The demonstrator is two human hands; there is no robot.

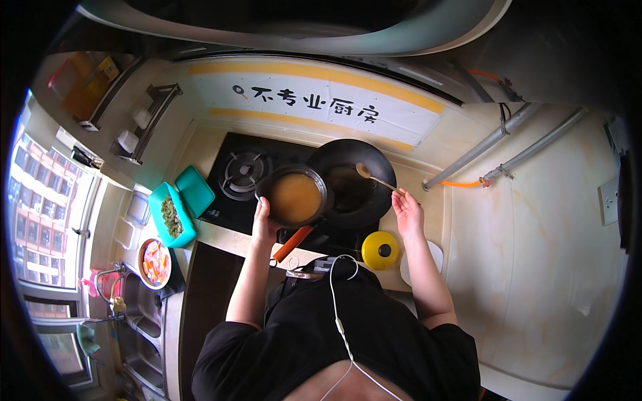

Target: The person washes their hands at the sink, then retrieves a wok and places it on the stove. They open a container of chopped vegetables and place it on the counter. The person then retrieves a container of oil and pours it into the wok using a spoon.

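Note:
My left hand (263, 220) grips the near left rim of a dark bowl or pot (296, 196) filled with cloudy brown liquid, held over the left edge of the wok. My right hand (408, 213) holds the handle of a spoon (363, 171), its brownish bowl raised above the wok. Dark liquid lies in the bottom of the black wok (378, 200), which sits on the right side of the gas stove (228, 213). An orange-red handle (293, 244) extends from the wok's near side towards me.
A bare burner (246, 169) is on the left. Left on the counter are a teal container (188, 231) with green food, its teal lid (195, 190), a bowl of sliced food (155, 264) and a double sink (143, 346). A yellow lid (379, 250) and white plate (432, 255) stand right.

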